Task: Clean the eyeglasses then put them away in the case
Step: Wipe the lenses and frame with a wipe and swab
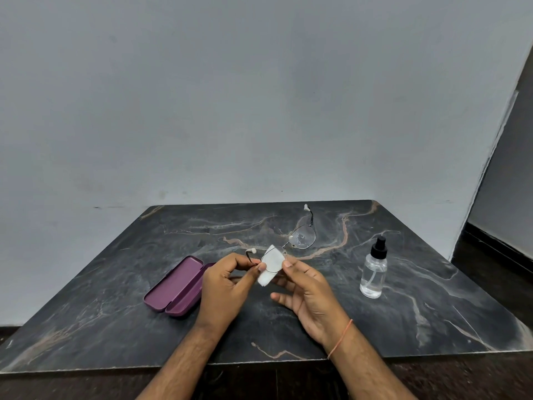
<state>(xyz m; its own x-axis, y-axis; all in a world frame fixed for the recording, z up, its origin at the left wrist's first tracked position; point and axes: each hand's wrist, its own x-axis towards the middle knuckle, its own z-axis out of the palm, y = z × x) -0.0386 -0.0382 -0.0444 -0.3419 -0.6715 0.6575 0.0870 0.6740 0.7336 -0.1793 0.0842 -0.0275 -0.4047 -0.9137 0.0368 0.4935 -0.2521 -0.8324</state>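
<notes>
Your left hand (227, 281) pinches glasses (300, 239) temple; right hand (305, 290) fingers pinch cloth (269, 267) on lens; case (176, 287) open left.

You get dim, even, bluish light; soft shadows under hands (259, 287); faint sheen on table (432, 313); wide-angle bending at edges; slight overall softness.

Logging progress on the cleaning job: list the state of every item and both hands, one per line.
Thin metal-framed eyeglasses: unfolded, held above the table, out of the case.
Small white cloth: pressed on the nearer lens.
Purple hard glasses case: open, lying on the table.
Clear spray bottle with black nozzle: upright, part full.
Left hand: pinches the frame.
Right hand: holds the cloth on the lens.
</notes>
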